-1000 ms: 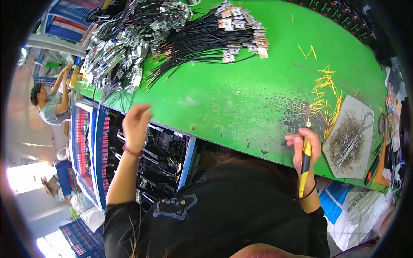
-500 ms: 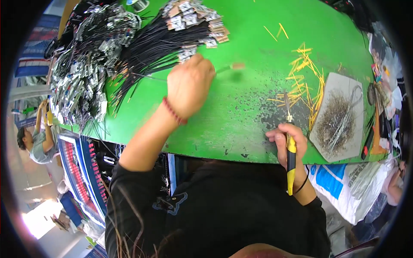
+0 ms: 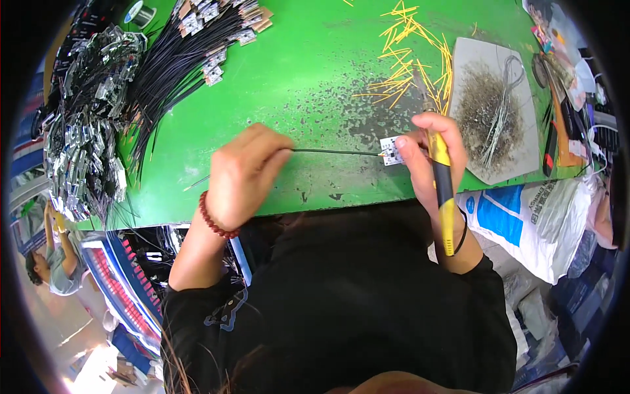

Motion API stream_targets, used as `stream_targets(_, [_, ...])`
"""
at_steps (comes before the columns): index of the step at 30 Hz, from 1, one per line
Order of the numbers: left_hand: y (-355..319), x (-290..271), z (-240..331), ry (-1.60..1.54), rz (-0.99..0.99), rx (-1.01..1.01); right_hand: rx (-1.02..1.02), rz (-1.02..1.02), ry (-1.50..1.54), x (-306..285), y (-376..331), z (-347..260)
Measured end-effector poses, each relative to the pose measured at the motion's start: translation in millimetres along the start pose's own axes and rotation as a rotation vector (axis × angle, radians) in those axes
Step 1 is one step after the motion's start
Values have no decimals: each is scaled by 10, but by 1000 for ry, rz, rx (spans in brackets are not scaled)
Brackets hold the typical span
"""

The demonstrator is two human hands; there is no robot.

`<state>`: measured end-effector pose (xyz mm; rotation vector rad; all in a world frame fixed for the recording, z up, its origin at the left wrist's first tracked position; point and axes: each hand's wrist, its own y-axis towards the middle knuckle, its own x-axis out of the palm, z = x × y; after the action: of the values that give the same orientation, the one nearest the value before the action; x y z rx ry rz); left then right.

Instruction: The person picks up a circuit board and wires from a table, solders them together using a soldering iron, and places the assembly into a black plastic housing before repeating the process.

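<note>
Between my hands a thin black cable (image 3: 335,152) stretches nearly straight over the table, its right end at a small white circuit board (image 3: 392,152). My left hand (image 3: 244,172) pinches the cable toward its other end; a short thin tail shows left of the hand. My right hand (image 3: 426,174) is wrapped round a yellow and black soldering iron (image 3: 445,180), tip pointing away from me. The thumb of that hand also presses the circuit board's right edge, with fingers partly hidden behind it. Beyond the iron's tip lie loose yellow strips (image 3: 400,56).
Black cables with boards (image 3: 174,65) lie bundled at the far left of the green table (image 3: 295,59), beside a heap of silvery pieces (image 3: 82,131). A solder spool (image 3: 141,14) stands behind. Right: a grey slab (image 3: 472,59) with dark residue and a wire coil. Another person (image 3: 62,269) works far left.
My left hand has come away from the cable bundle, nearer to me, with the cable. The board end is now at my right thumb. The whole view has shifted somewhat.
</note>
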<state>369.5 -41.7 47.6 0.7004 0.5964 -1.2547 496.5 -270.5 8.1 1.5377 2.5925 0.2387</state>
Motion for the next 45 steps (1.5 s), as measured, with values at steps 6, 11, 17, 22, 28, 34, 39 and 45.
stream_targets(6, [-229,50,-323,263,99,12,-255,-173,-552,20,14,247])
stream_targets(11, [1,136,-207,151,88,30,-399,20,-621,-107,65,199])
stream_targets(17, [725,655,211,19,53,199,-94,74,-246,-529,-49,-29])
stream_targets(22, [1067,997,370,242,27,166,-28,216,-223,-865,-322,-22])
stream_targets(28, [1128,1250,401,348,96,175,-23,360,-273,-1235,-520,47])
stream_targets(34, [1104,1201,414,417,29,281,-113,499,-208,-1551,-572,91])
stream_targets(39, [966,967,529,76,-19,120,-121,510,-149,-1779,-747,82])
stream_targets(45, [827,916,504,-173,-32,53,-10,448,-175,-1818,-902,97])
